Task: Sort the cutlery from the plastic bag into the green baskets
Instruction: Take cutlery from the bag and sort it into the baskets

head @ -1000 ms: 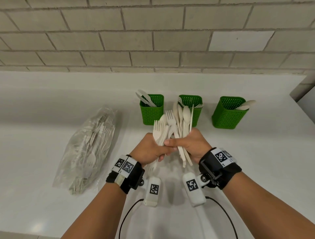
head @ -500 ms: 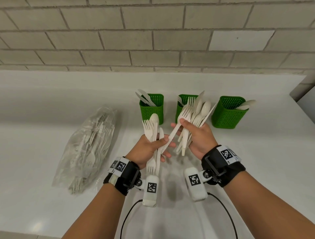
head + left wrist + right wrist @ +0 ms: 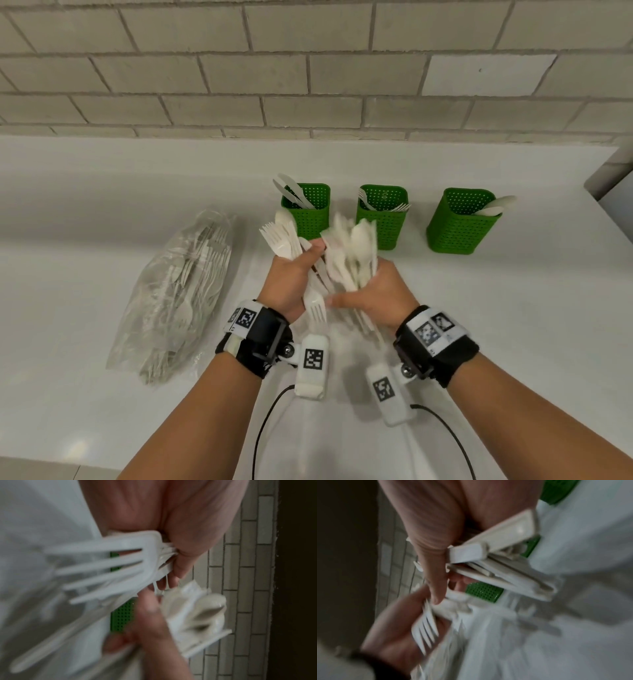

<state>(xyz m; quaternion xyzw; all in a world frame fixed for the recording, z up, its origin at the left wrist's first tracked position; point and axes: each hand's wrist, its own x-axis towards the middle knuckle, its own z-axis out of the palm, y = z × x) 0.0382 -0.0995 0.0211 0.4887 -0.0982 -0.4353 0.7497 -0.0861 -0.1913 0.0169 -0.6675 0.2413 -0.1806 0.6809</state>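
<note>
My left hand (image 3: 294, 274) grips a small bunch of white plastic forks (image 3: 279, 238), some tines up and one fork (image 3: 317, 308) pointing tines down toward my wrist. My right hand (image 3: 373, 291) grips a larger, motion-blurred bundle of mixed cutlery (image 3: 352, 250). Both hands meet just in front of three green baskets: the left basket (image 3: 308, 212) holds knives, the middle basket (image 3: 383, 216) holds forks, the right basket (image 3: 462, 222) holds spoons. The plastic bag (image 3: 181, 291) with more cutlery lies to the left. In the left wrist view a fork (image 3: 109, 566) sticks out of my fist.
The white counter (image 3: 513, 325) runs back to a brick wall (image 3: 308, 68). Its right end (image 3: 603, 178) stops near a corner. Cables (image 3: 260, 428) hang from the wrist cameras below my hands.
My hands had drawn apart with separate bunches, and they have now come back together. The right bundle swung left and lower, blurred with motion.
</note>
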